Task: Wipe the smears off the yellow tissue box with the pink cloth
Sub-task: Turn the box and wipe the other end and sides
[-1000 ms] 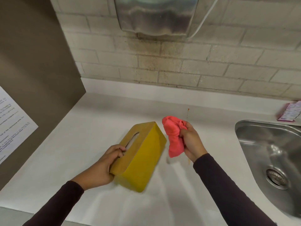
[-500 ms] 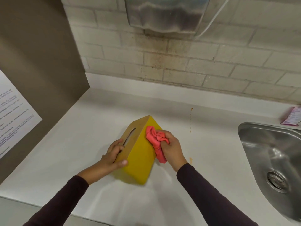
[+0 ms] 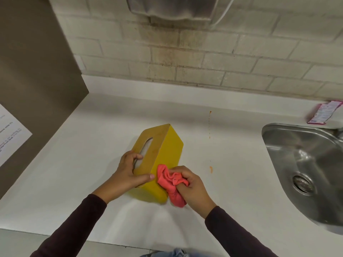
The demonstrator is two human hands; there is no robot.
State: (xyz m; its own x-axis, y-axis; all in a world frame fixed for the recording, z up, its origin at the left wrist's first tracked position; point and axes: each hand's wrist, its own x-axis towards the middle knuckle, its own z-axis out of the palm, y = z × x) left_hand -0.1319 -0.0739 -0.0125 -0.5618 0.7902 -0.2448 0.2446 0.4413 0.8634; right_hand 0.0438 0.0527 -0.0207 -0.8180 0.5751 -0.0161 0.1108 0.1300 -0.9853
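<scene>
The yellow tissue box [image 3: 168, 151] is tipped on an edge on the white counter [image 3: 92, 145], its slotted wooden top facing left. My left hand [image 3: 129, 171] grips the near end of that top, thumb along the corner. My right hand [image 3: 193, 186] is closed on the bunched pink cloth [image 3: 171, 184], which presses against the near lower part of the box's yellow side. No smears are clear on the exposed yellow face.
A steel sink [image 3: 306, 169] is sunk into the counter at the right, with a pink packet [image 3: 323, 112] behind it. Orange drips [image 3: 210, 168] mark the counter right of the box. A brown panel [image 3: 37, 71] with a paper sheet stands left. A metal dispenser [image 3: 172, 8] hangs on the brick wall.
My right hand brought the cloth from the air onto the box's far upper side, then dragged it down along the yellow face toward me. My left hand kept hold of the box.
</scene>
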